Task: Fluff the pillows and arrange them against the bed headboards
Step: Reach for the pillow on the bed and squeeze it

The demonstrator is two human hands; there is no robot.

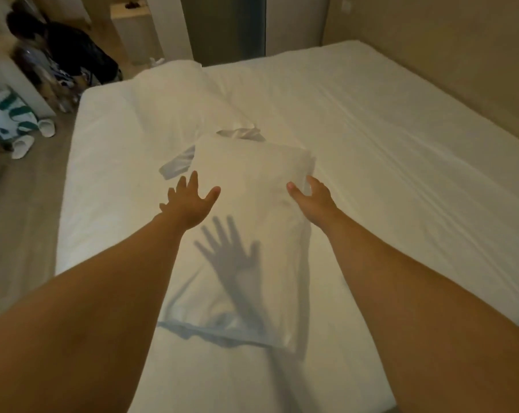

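Note:
A white pillow (252,186) lies lengthwise in the middle of the white bed (386,138). My left hand (189,201) hovers over its left side with fingers spread, casting a shadow on the pillowcase. My right hand (311,201) is at the pillow's right edge, fingers apart, thumb on top; whether it grips is unclear. A second white pillow (177,93) lies further up the bed, at the left. No headboard is identifiable.
A person in dark clothes (70,49) crouches on the floor beyond the bed's far left corner. White slippers (34,135) and a patterned bag (4,117) lie on the wooden floor at left. A beige wall (461,49) runs along the bed's right side.

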